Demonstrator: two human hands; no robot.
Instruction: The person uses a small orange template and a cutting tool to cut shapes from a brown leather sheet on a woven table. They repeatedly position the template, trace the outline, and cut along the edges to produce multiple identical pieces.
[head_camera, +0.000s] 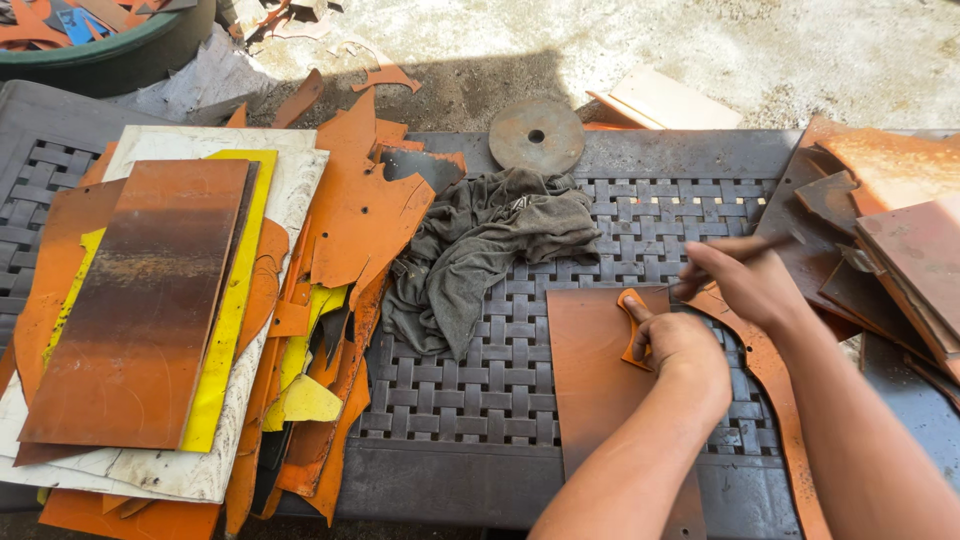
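Note:
My left hand (682, 345) presses a small orange curved template (634, 322) flat onto a brown rectangular sheet (592, 370) that lies on the dark woven-pattern plastic table (480, 390). My right hand (748, 282) grips a thin pen-like marking tool (775, 244), its tip down at the template's upper right edge. A long curved orange offcut (778, 390) runs under my right forearm.
A grey rag (478, 248) lies crumpled mid-table, a round metal disc (537, 134) behind it. Stacked brown, yellow and orange sheets (150, 300) and scraps cover the left side. More brown sheets (900, 240) are piled at the right. A green tub (110, 50) sits far left.

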